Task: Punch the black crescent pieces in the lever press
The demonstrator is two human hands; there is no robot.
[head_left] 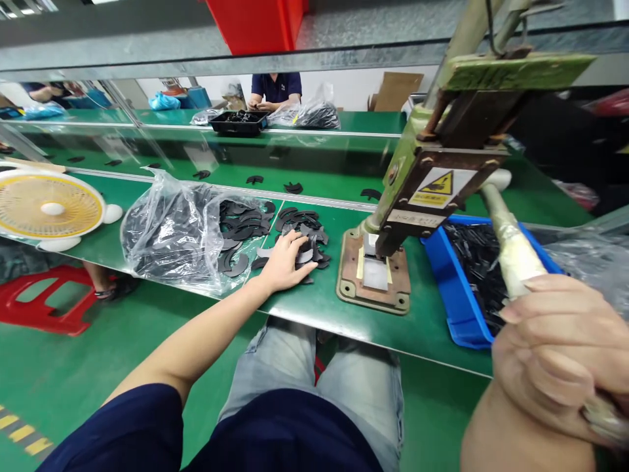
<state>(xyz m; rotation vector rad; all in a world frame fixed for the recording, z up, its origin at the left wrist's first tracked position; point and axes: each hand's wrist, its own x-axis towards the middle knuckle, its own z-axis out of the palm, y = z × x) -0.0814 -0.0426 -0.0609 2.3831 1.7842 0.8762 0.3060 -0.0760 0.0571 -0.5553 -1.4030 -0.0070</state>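
Nearby, bag (170,233) and press (449,187) flank the left hand (289,262), spread on black pieces (301,217); right hand (560,344) grips the lever (508,236).

Yellow-and-white fan (49,204) sits left on counter (427,337). Red stool (49,308) stands below it on green floor (63,387); striped tape (22,432) bottom left. Red bin (260,26) overhead. Far counter (361,122) has black tray (236,126) near co-worker (282,88), clear bag (319,117) right of tray, blue bag (164,101) left, cardboard (397,90) further right.
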